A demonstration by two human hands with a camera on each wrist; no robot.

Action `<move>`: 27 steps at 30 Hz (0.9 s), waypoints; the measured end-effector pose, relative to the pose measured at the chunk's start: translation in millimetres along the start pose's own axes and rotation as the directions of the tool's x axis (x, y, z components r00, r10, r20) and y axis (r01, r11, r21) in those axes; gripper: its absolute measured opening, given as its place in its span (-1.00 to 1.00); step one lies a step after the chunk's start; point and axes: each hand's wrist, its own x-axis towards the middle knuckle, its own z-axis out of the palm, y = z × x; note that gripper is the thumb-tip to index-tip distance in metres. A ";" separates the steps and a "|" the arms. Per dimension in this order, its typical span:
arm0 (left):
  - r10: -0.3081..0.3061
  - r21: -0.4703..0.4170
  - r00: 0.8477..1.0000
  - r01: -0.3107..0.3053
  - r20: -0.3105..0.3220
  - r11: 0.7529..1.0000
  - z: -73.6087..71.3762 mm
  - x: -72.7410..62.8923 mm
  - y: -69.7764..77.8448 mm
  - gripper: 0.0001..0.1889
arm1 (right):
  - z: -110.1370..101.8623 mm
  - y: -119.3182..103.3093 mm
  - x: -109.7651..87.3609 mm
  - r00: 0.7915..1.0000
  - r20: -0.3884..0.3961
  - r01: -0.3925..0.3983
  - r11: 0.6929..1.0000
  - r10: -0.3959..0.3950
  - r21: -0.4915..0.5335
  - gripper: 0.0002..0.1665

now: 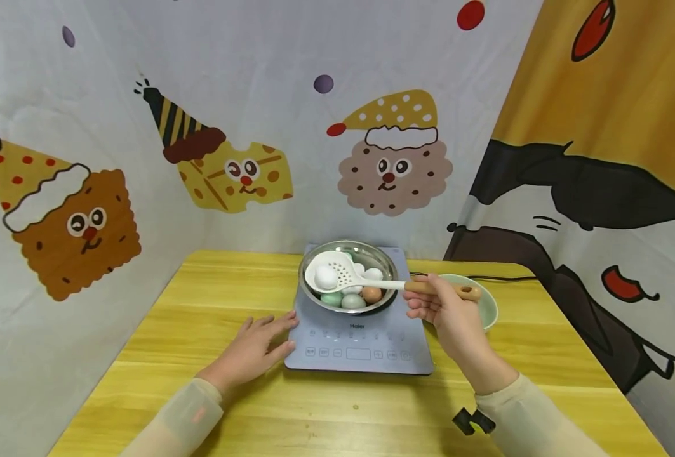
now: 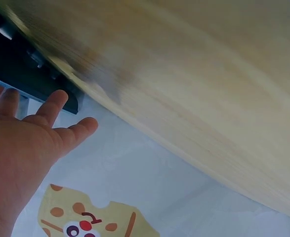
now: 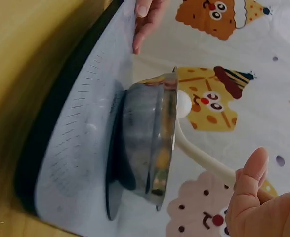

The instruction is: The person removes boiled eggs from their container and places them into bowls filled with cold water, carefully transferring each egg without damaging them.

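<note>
My right hand (image 1: 448, 314) grips the wooden handle of a white slotted spoon (image 1: 383, 284), its thumb along the top in the right wrist view. A white egg (image 1: 326, 277) rests in the spoon's perforated bowl, over the left side of a steel bowl (image 1: 391, 270). Inside that bowl lie several eggs: white, pale green and a brown egg (image 1: 371, 294). The steel bowl stands on a grey induction cooker (image 1: 326, 362) marked Haier. My left hand (image 1: 254, 349) lies with fingers spread, its fingertips at the cooker's left edge.
A pale green bowl (image 1: 488, 308) stands right of the cooker, partly behind my right hand. A black cord (image 1: 503, 278) runs along the back of the wooden table (image 1: 246, 285). Behind hangs a printed curtain (image 1: 308, 178). A small black object (image 1: 473, 421) is near my right sleeve.
</note>
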 end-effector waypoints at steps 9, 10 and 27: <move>0.004 0.001 1.000 -0.004 0.006 1.000 3.4 2.5 3.0 -0.39 | -54.7 -17.4 -15.0 0.988 0.101 0.104 0.982 -0.120 0.156 -0.50; 0.004 -0.002 1.000 -0.004 0.006 1.000 3.4 2.9 3.3 -0.39 | -63.9 -20.3 -17.5 0.983 0.114 0.123 0.978 -0.143 0.168 -0.50; 0.019 0.061 1.000 -0.018 -0.007 0.998 -2.3 2.8 5.2 -0.41 | -195.6 -17.8 -65.1 0.924 -0.297 0.241 0.970 -0.240 -0.035 -0.71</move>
